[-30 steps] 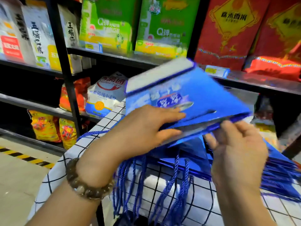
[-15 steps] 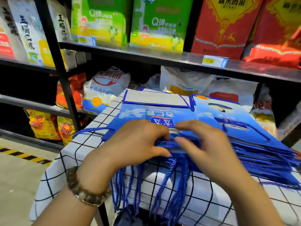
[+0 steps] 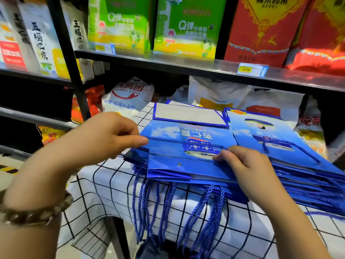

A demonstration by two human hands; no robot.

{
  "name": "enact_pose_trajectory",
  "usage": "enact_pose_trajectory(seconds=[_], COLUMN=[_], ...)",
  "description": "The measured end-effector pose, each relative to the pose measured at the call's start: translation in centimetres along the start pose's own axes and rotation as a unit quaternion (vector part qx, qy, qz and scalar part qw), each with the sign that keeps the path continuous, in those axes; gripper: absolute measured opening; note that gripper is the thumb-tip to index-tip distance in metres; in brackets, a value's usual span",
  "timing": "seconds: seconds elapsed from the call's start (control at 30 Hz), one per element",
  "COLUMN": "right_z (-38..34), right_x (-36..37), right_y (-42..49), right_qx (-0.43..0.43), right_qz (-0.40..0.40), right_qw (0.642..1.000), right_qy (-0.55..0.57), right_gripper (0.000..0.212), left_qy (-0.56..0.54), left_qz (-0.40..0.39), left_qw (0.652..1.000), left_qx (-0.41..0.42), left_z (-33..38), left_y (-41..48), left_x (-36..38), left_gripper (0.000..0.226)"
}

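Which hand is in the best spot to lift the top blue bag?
Probably the left hand: it pinches the top bag at its free left edge. The right hand sits on the bag's face; any grip there is unclear.

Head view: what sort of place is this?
Probably a grocery shop: steel shelves of packaged food, a yellow price tag on the shelf edge, and a flour sack lower down.
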State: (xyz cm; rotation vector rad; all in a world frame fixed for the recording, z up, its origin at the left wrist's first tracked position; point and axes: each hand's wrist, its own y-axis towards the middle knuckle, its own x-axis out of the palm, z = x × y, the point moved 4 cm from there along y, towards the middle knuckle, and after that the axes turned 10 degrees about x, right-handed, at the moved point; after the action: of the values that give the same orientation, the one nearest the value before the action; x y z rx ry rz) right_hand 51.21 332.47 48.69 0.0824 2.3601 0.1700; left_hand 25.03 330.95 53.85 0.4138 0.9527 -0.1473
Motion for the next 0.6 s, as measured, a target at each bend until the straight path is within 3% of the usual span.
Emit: enact_pose_trajectory(seconds=[0.13, 0.2, 0.27, 0.3, 0.43, 0.6], right_z=[-0.1, -1.2, -3.1, -4.0, -6.6, -7.0], right_x=[-0.4, -1.1, -1.7, -1.5, 1.2, 2.2], right_y=[0.3, -0.3, -1.2, -1.4, -0.4, 0.4], right_qx=[0.039, -0.004, -0.080, -0.090, -0.041, -0.059], right_qz=[0.027, 0.134, 0.208, 0.186, -0.046, -0.083], right_qw=[0.995, 0.987, 0.972, 0.974, 0.985, 0.967], right_qy=[0.085, 0.084, 0.071, 0.090, 0.162, 0.231], right_gripper=[0.018, 0.005, 0.011, 0.016, 0.030, 0.018], left_qy=[-0.101, -0.178, -0.233, -0.250, -0.236, -0.197], left_qz=[0.052, 0.090, 0.084, 0.071, 0.011, -0.008], left_qw=[0.993, 0.979, 0.968, 0.966, 0.969, 0.975], left_qx=[-0.037, -0.046, -0.031, -0.012, 0.076, 0.101], left_z=[-1.0, -0.2, 1.5, 2.6, 5.9, 6.3], left_y=[0.4, 1.0, 1.9, 2.3, 3.0, 2.8], left_x=[-1.0, -0.6, 0.7, 1.6, 4.6, 5.7], left_gripper=[0.032, 0.025, 0.029, 0.041, 0.073, 0.080])
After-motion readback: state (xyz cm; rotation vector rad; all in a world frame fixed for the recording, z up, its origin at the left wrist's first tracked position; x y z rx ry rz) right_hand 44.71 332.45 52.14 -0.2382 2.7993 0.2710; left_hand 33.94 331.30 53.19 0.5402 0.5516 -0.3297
